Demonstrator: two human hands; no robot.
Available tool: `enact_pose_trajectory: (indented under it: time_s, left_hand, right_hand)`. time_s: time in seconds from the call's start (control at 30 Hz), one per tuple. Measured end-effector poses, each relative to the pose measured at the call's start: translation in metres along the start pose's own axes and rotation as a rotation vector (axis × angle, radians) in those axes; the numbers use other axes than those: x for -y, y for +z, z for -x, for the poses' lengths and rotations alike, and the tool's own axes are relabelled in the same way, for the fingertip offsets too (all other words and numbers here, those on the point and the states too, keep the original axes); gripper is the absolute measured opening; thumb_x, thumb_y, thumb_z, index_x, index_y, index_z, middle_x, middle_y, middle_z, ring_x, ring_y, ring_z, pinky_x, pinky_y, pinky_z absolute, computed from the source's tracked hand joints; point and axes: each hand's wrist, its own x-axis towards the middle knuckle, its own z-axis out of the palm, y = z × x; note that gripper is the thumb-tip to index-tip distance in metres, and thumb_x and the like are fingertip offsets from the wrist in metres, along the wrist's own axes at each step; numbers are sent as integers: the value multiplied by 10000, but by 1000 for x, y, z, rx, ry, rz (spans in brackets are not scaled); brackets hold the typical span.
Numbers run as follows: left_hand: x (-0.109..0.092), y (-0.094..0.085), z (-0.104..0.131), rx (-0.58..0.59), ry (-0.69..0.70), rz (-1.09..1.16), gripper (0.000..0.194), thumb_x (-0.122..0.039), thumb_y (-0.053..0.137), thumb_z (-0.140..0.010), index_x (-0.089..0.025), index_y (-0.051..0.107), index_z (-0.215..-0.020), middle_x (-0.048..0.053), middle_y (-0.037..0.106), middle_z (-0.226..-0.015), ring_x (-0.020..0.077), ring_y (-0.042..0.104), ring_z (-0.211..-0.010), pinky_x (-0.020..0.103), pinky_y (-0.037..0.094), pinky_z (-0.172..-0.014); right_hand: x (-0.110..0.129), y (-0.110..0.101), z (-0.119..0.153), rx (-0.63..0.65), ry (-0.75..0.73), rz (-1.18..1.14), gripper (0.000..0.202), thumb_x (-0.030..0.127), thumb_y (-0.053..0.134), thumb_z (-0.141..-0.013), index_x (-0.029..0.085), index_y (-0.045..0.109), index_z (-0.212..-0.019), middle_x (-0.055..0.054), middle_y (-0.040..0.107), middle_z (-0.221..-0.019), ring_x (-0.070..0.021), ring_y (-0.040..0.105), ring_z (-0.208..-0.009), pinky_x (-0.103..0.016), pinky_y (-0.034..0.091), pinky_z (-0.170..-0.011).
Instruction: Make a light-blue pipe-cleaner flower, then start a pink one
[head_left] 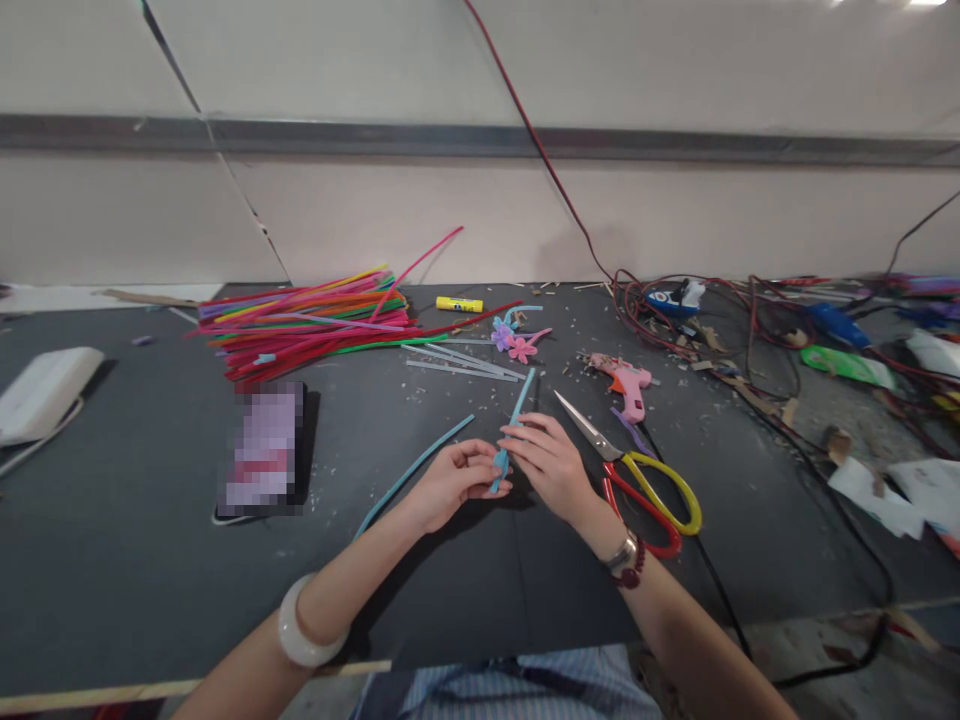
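Observation:
Near the middle of the dark table, my left hand (457, 480) pinches a small bent blue pipe cleaner piece (500, 462). My right hand (549, 462) has its fingers closed on the same blue pipe cleaner, whose straight end (525, 392) sticks up past the fingertips. Another blue pipe cleaner (412, 468) lies curved beside my left forearm. Beyond the hands are a purple flower (502, 334) and a pink flower (522, 349), with several clear glue sticks (461, 371) left of them. Scissors (600, 440) with red and yellow handles rest right of my right hand.
A pile of coloured pipe cleaners (315, 325) and a phone (262, 450) lie left, with a white box (49, 393) farther out. A yellow tube (459, 304) lies behind. To the right are a pink glue gun (626, 380), tangled cables (637, 310) and scraps.

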Motion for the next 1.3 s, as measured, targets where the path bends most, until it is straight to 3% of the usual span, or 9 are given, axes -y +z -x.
enact_pose_trajectory:
  time_s: [0.3, 0.43, 0.63, 0.9, 1.13, 1.3]
  left_hand:
    - [-2, 0, 1, -11, 7, -25, 215, -180, 684, -633, -121, 560, -798, 30, 649, -685, 139, 631, -623, 290, 499, -668]
    - [-2, 0, 0, -49, 32, -22, 233, -170, 697, -615, -116, 555, -792, 35, 658, -686, 135, 630, -614, 298, 500, -678]
    - [0, -4, -2, -55, 80, -19, 249, -196, 684, -637, -126, 543, -830, 41, 667, -689, 140, 633, -642, 308, 496, -701]
    - [3, -6, -3, -37, 101, -75, 243, -217, 676, -648, -120, 558, -837, 46, 666, -675, 140, 631, -616, 304, 499, -681]
    - [0, -4, -4, -24, 77, -81, 231, -203, 686, -632, -110, 585, -817, 39, 661, -680, 120, 621, -588, 295, 498, -680]
    - [2, -5, -5, -28, 112, -101, 214, -214, 680, -638, -114, 603, -810, 44, 666, -694, 126, 622, -608, 293, 495, -681]
  right_hand:
    - [0, 0, 0, -56, 10, -44, 250, 145, 484, -809, 259, 607, -994, -38, 619, -990, -191, 503, -987, -392, 433, -851]
    - [9, -2, -4, -175, 198, -145, 173, 161, 511, -780, 218, 620, -901, -66, 592, -936, -188, 532, -910, -357, 440, -805]
    - [8, 2, -6, 120, 500, -586, 114, 272, 578, -736, 171, 632, -739, -35, 601, -769, -147, 552, -730, -268, 441, -670]
    - [8, 6, -6, 177, 871, -1099, 122, 262, 638, -688, 148, 594, -701, 18, 565, -661, -86, 510, -607, -221, 388, -624]
    - [6, 11, -3, 190, 911, -1469, 87, 203, 621, -701, 145, 589, -757, 14, 539, -695, -85, 520, -653, -219, 411, -666]
    - [2, 13, -2, 206, 901, -1440, 80, 212, 596, -709, 151, 579, -759, 6, 547, -714, -95, 525, -658, -239, 428, -666]
